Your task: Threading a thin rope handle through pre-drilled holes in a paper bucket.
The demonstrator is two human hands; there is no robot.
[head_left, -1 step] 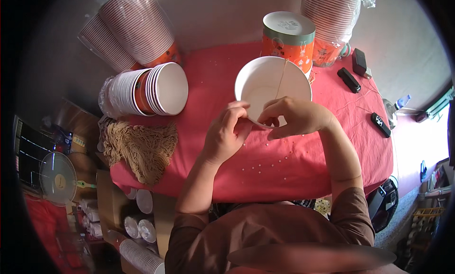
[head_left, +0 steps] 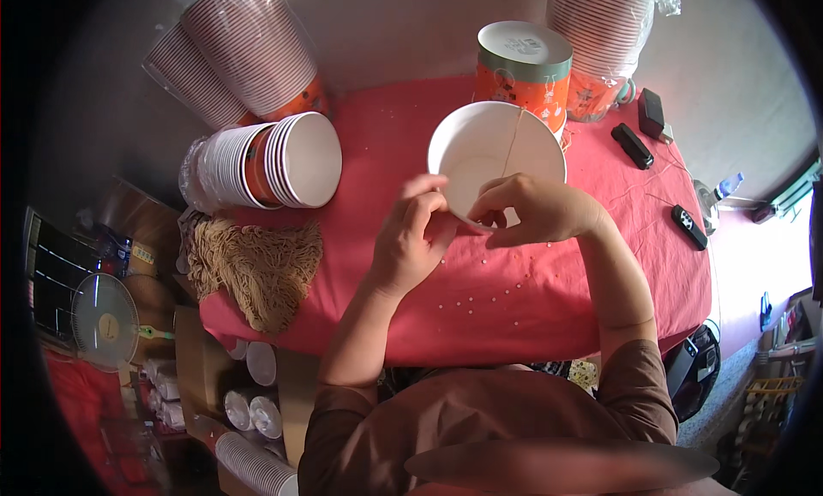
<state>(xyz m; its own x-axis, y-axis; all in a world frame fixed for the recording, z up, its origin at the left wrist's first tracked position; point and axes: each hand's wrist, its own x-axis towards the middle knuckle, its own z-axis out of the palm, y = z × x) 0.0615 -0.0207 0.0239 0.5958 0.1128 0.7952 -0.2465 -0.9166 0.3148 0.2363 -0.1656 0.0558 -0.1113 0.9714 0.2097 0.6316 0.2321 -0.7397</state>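
Currently both hands are on one white paper bowl [head_left: 480, 149], centre of the red-covered counter [head_left: 480, 299], mouth tipped toward the camera. Left hand [head_left: 410, 239] is curled, fingers pinching the near rim on its left side. Right hand [head_left: 533, 211] is also curled, thumb and fingers closed on the near rim from the right. A thin tan string [head_left: 512, 140] runs across the bowl's open mouth from the far rim toward the right hand.

Around it:
- just behind the bowl, an upside-down orange printed bowl [head_left: 523, 63], close enough to look touching.
- left, a sleeve of nested white bowls [head_left: 270, 163] lying on its side, mouths facing right.
- far left corner, two more bagged stacks of bowls [head_left: 231, 59], leaning.
- far right corner, another bagged stack [head_left: 600, 33].
- left counter edge, a bundle of tan string [head_left: 253, 269] hanging over the side.
- right side, three small black devices [head_left: 633, 144], well apart from the hands.
- small white beads [head_left: 480, 303] scattered on the cloth near the person.
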